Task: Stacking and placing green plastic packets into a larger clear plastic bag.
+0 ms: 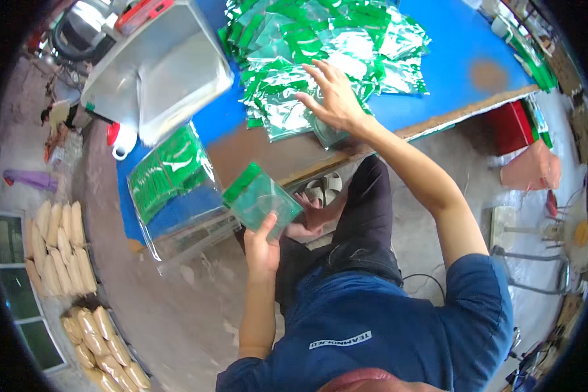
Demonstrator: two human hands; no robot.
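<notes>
In left hand (262, 249): flat see-through packet (260, 201), green-banded.

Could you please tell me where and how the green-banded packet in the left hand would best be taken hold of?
Likely by the green band of the packet, pinched from the upper left in the picture: the left hand holds it near the lower corner, leaving that straight, flat band uncovered.

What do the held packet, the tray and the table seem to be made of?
Held packet: thin plastic film, probably glossy; it is see-through with a green band.
Tray: smooth and grey, metal or plastic; its soft sheen leaves that open.
Table: blue surface, perhaps painted, likely over wood board, given brown patches and a rough edge.
</notes>
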